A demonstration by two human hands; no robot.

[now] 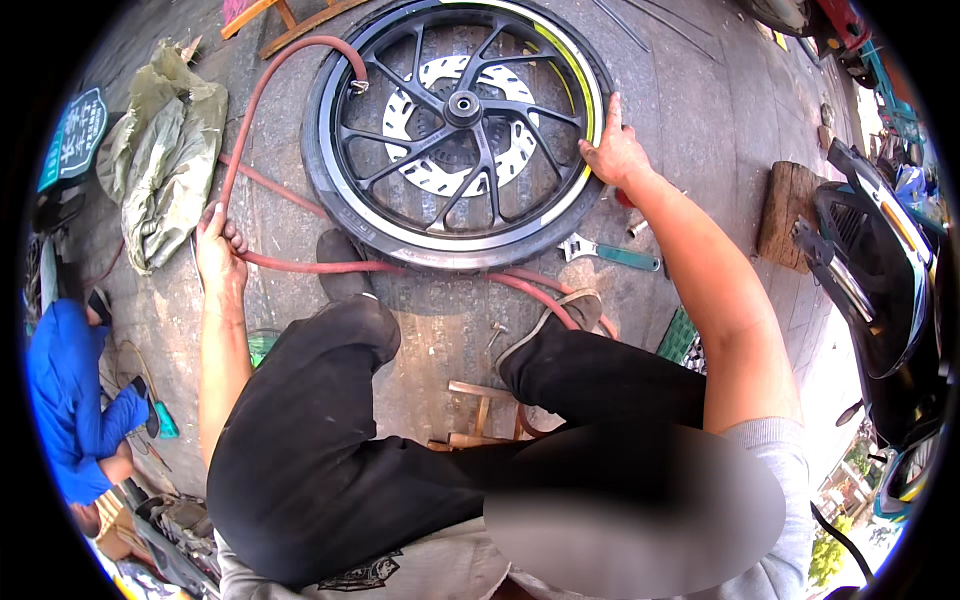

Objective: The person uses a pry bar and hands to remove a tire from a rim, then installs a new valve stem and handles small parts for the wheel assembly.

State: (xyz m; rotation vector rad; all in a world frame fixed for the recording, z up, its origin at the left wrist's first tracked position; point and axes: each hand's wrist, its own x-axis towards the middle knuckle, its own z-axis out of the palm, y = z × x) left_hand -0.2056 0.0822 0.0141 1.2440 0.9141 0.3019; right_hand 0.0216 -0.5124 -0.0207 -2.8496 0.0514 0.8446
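Note:
My left hand (pixel 218 240) is closed on a red rubber hose (pixel 250 124), which arches up to a metal fitting (pixel 359 86) at the wheel's upper left rim; I cannot tell whether it is attached. The black spoked wheel (pixel 482 140), with tyre, yellow rim stripe and slotted brake disc (pixel 512 172), lies before my feet. My right hand (pixel 616 150) grips its right edge, index finger stretched out along the tyre, other fingers curled. An adjustable wrench (pixel 625 255) with a teal handle lies below the wheel, near more loops of hose (pixel 528 297).
A crumpled tarp (pixel 168 170) and a teal plate (pixel 70 140) lie left. Another person in blue (pixel 70 390) is at lower left. On the right are a wooden block (pixel 783 215) and a dark motorbike (pixel 880 300). A wooden frame (pixel 289 22) stands top left; metal rods (pixel 652 25) lie top right.

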